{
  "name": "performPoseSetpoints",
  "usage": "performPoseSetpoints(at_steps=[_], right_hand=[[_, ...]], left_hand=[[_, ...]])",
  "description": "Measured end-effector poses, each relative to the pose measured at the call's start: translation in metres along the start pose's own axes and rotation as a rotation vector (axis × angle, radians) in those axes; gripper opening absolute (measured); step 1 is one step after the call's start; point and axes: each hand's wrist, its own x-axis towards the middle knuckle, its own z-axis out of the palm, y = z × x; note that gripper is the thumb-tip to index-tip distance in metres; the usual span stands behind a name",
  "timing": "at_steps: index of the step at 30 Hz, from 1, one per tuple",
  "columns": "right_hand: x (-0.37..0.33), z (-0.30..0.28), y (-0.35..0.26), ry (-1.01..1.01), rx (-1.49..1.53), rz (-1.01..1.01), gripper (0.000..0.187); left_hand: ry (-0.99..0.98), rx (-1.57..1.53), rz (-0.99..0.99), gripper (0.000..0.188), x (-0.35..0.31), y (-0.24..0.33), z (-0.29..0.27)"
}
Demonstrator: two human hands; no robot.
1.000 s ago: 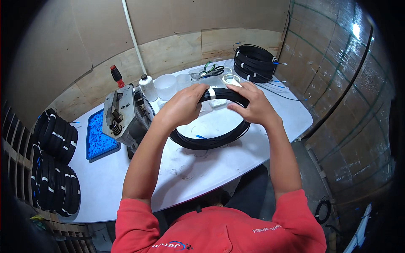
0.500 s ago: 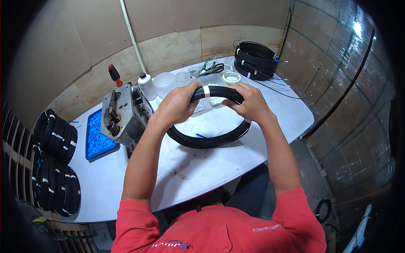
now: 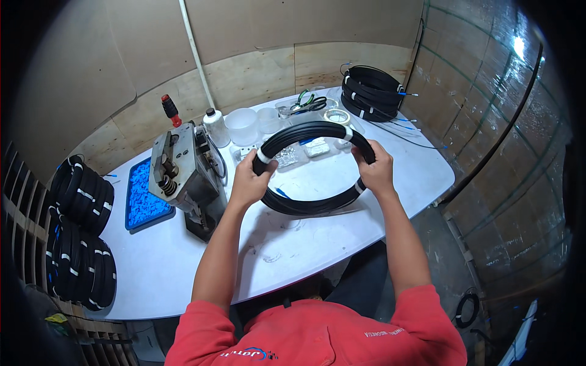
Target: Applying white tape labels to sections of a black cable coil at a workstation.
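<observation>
A coil of black cable (image 3: pixel 311 206), bound with white tape bands, is held up over the white table by both hands. My left hand (image 3: pixel 251 180) is closed around its left side, just by one of the tape bands. On the opposite side my right hand (image 3: pixel 375 169) grips the coil, fingers wrapped over it. A small blue connector (image 3: pixel 281 192) shows inside the ring at the lower left. Part of the coil is covered by my fingers.
Left on the table (image 3: pixel 144 268) stand a metal press machine (image 3: pixel 186 165) and a tray of blue pieces (image 3: pixel 140 198). Cable coils are stacked at far left (image 3: pixel 85 195) and back right (image 3: pixel 370 91). Behind the held coil are a bottle (image 3: pixel 215 127), tubs (image 3: pixel 242 126), scissors (image 3: pixel 310 105) and a tape roll (image 3: pixel 337 117).
Both hands have moved from the coil's far edge down to its left and right sides. The coil has turned, and its tape bands sit in different places.
</observation>
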Motion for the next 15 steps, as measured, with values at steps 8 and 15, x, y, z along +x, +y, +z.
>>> performPoseSetpoints(at_steps=[8, 15], right_hand=[[0.013, -0.010, -0.031, -0.170, -0.171, -0.309, 0.071], [0.029, 0.003, -0.047, -0.202, -0.162, -0.309, 0.026]], left_hand=[[-0.165, 0.622, 0.322, 0.024, 0.026, 0.091, 0.006], [-0.305, 0.722, 0.286, 0.032, 0.038, 0.108, 0.014]])
